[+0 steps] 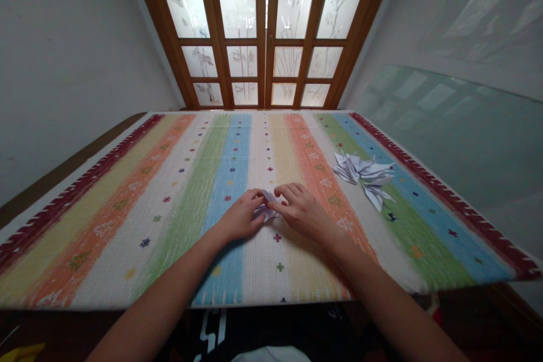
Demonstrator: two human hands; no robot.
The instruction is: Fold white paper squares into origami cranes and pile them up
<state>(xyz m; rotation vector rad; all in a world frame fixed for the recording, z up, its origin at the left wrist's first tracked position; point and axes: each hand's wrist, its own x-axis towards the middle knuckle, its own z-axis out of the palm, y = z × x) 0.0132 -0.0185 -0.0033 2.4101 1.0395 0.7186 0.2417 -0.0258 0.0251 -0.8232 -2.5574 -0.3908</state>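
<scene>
A small piece of folded white paper (266, 213) is held just above the striped cloth, near the middle of the table. My left hand (242, 216) grips its left side, fingers bent around it. From the right, my right hand (297, 206) pinches the paper's upper right part between thumb and fingers. The fingers of both hands hide much of the paper, so its exact shape cannot be made out. Several folded white paper pieces with pointed tips (360, 172) lie in a cluster on the cloth to the right.
A colourful striped cloth (178, 237) covers the table. Its front edge runs just before my body. Beyond the far edge stand wooden doors (266, 39) with glass panes. A glass panel (458, 124) leans at the right wall.
</scene>
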